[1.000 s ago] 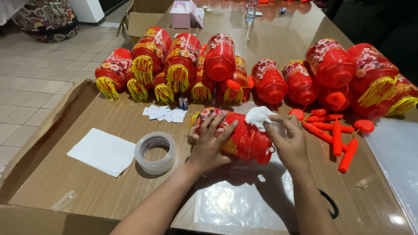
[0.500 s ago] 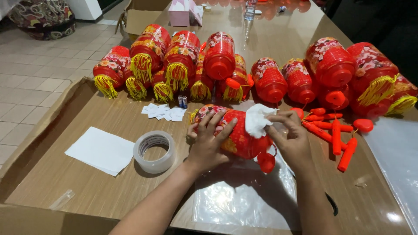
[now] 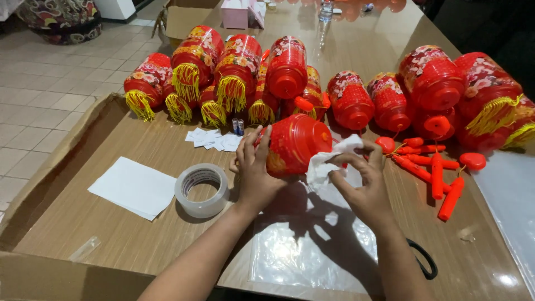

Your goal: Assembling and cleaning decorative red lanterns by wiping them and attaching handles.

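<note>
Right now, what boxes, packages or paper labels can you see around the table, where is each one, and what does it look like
Brown cardboard box: on the floor beyond the table's far left end, flaps open.
Pink box: far end of the table, small and rectangular.
Small white paper slips: a loose pile left of the left hand; print too small to tell.
White paper sheet: on the table left of the clear tape roll, blank, rectangular.
No screens or signs.

A glossy wooden table (image 3: 356,50) fills the view, pale floor tiles (image 3: 50,100) stretching off left, a patterned cushion (image 3: 58,19) beyond.
</note>
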